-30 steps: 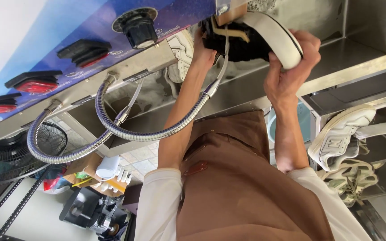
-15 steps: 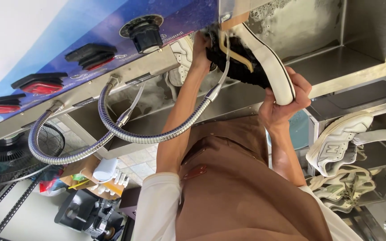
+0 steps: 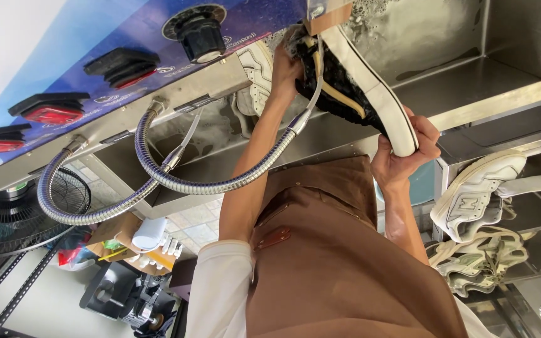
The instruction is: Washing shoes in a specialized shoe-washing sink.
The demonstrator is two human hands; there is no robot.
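Black, white-soled canvas sneaker (image 3: 370, 100) has tilted steeper, left hand (image 3: 283, 72) gripping its upper, right hand (image 3: 402, 159) cupping its heel; soap-slick, it may slip free.

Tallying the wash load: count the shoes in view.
4: a dark shoe in the left hand and right hand, a white one in the sink behind it, two white ones at right. More may be hidden.

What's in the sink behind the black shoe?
A white sneaker lies there in the sink. The left hand, gripping the black shoe with the right hand, covers part of it.
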